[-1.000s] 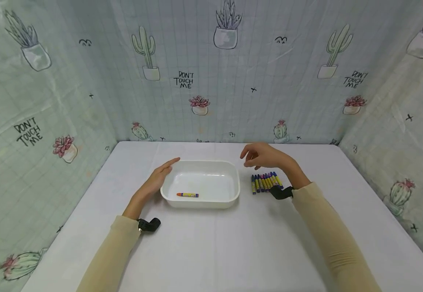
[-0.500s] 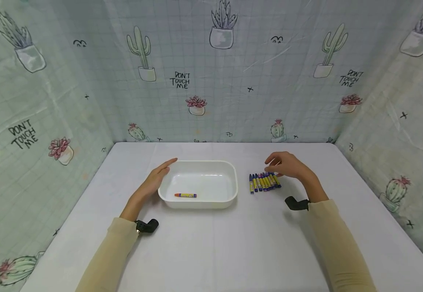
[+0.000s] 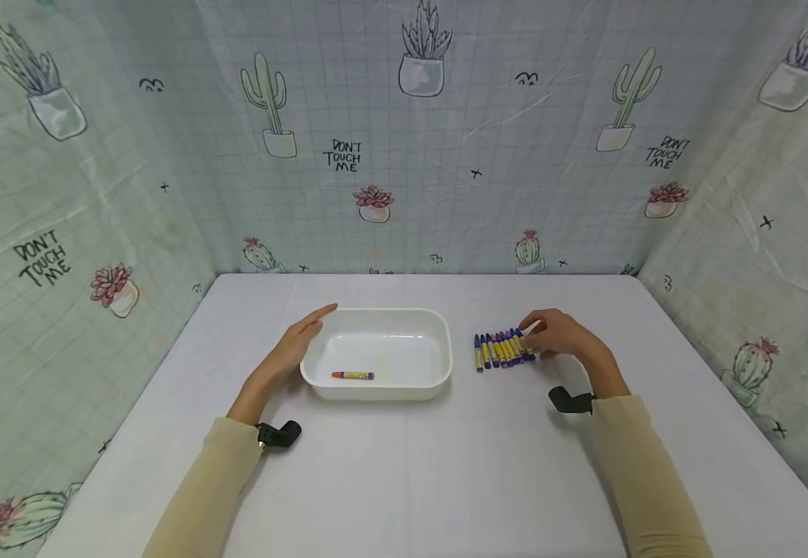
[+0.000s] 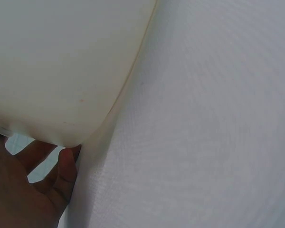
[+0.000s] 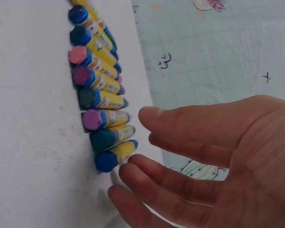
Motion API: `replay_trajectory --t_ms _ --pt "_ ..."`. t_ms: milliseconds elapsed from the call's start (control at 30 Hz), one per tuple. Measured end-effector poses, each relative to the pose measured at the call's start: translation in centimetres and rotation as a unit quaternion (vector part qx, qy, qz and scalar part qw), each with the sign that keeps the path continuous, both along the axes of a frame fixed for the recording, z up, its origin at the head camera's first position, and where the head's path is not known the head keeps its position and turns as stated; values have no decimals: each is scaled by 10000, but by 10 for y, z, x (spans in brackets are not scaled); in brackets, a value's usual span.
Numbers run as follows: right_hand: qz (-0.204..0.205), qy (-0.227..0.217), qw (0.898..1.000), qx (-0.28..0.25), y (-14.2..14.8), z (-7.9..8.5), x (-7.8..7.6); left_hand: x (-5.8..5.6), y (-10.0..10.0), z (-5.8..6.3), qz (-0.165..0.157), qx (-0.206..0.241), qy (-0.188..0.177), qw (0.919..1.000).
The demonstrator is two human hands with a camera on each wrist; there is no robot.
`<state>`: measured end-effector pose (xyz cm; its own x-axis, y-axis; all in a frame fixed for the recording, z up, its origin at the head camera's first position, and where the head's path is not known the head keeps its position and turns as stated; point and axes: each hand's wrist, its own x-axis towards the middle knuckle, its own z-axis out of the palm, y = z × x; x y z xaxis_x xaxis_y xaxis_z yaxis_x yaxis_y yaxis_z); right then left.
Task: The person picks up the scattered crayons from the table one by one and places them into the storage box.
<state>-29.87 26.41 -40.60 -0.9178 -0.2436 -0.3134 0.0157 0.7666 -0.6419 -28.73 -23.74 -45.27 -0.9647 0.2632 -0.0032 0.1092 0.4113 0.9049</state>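
My left hand [image 3: 295, 346] rests against the left side of a white rectangular tray [image 3: 376, 394], fingers stretched along its far left corner. The left wrist view shows those fingers touching the pale tray wall [image 4: 71, 71]. Inside the tray lies one orange crayon [image 3: 353, 376] with a yellow wrapper. Right of the tray is a row of several crayons [image 3: 495, 351] side by side. My right hand [image 3: 559, 335] is at the row's right end. In the right wrist view, its parted thumb and fingers are beside the nearest blue-ended crayon [image 5: 115, 156], without a visible grip.
A white cloth [image 3: 404, 480] covers the table. Behind and at both sides hangs a pale curtain [image 3: 446, 201] printed with cacti. A black wrist camera [image 3: 280, 434] sits on the left wrist, and another black camera [image 3: 570, 400] on the right.
The right hand has moved right and down from above the row's far side to the right end of the crayons. The left hand stays at the tray. The view has shifted slightly.
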Motion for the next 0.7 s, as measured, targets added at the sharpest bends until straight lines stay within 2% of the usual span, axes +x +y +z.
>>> replay_trajectory --t_ms 200,467,600,700 --pt "-28 13 10000 26 3 -11 -5 -1 0 -1 33 21 -128 9999" --pt "0 146 9999 81 3 -12 -9 -1 -2 4 29 -27 -2 10000" --pt "-58 129 9998 147 4 -15 -8 1 -1 3 66 -58 75 9999" --pt "-86 63 9998 167 6 -17 -4 5 2 1 74 -26 -11 10000"
